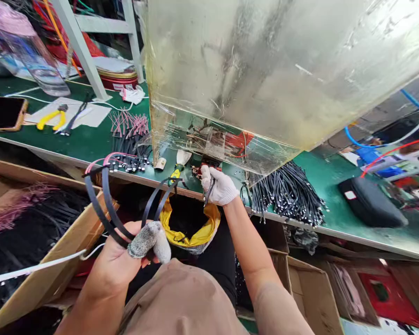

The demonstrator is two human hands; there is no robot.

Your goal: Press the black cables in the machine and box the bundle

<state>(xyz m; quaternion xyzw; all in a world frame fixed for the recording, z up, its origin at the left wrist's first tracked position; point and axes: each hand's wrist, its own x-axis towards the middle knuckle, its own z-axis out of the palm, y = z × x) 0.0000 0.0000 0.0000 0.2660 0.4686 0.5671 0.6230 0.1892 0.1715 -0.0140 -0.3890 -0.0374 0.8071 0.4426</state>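
Observation:
Two black cable loops with pink wire ends (108,195) arch up from my left hand (139,244), whose fingers are closed on them; grey cloth covers two of its fingertips. At the bench edge, below the clear plastic shield, my right hand (219,187) wears a white glove and is closed on short dark cable ends (210,190). It is beside a small red and dark fixture (206,167). Left of that hand lies a yellow-green handled tool (176,172). Black cables with pink wires (132,144) lie in a bundle farther left on the bench.
The large plastic shield (223,79) stands over the bench middle. Many black cables (288,193) and a black case (372,202) lie right. Yellow pliers (52,117) and a phone (5,113) are left. Below are a yellow-rimmed bag (190,237) and cardboard boxes (45,265).

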